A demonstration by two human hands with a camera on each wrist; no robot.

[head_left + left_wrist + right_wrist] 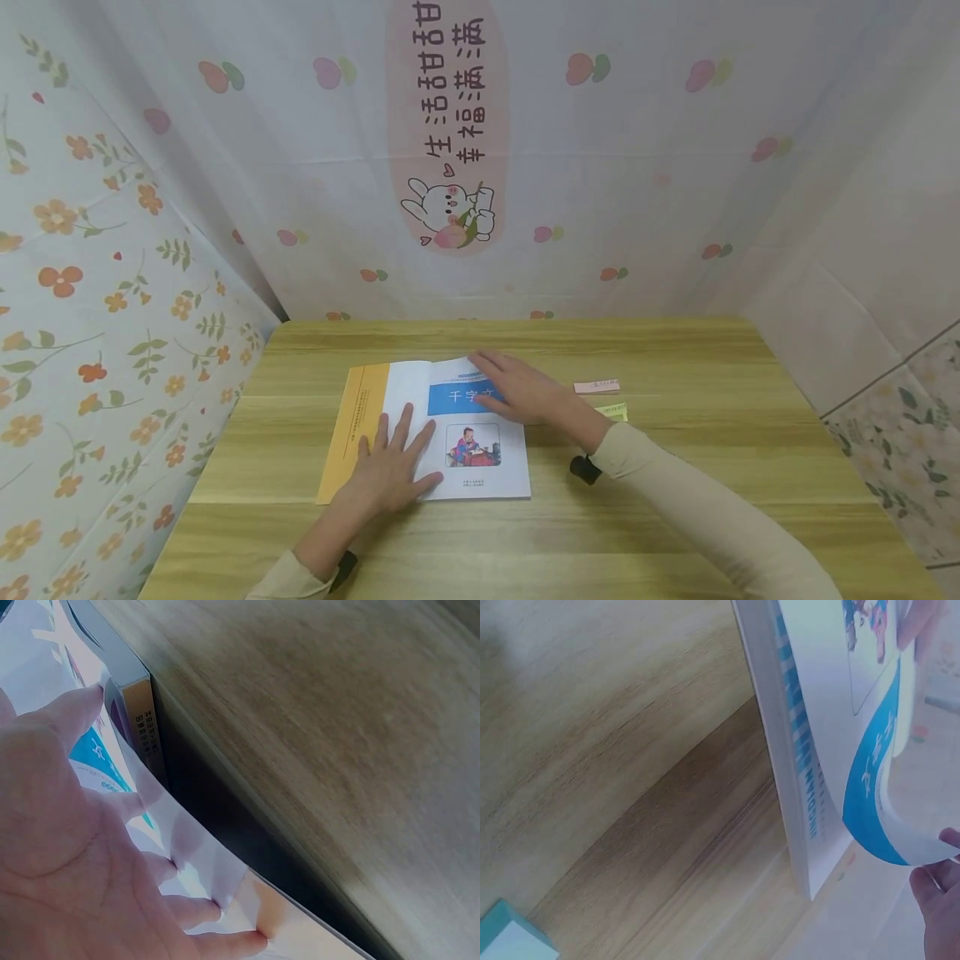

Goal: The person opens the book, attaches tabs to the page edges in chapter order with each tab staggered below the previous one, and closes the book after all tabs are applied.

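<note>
Booklet [450, 442] lies mid-table [675, 500], its orange cover folded out left. I see my left hand [390, 471] flat, fingers spread, pinning the title page; my right hand [521, 392], fingers straight, lifts that page's upper edge. I judge a page turn underway; next needs a clean single-sheet lift. 2 paper slips [597, 387] sit right.

The left hand [393, 471] lies flat, palm down, fingers spread and straight — its forearm runs in from the lower left. The right hand [525, 390] reaches across from the right, fingers extended and close together, its sleeved arm angled inward.
</note>
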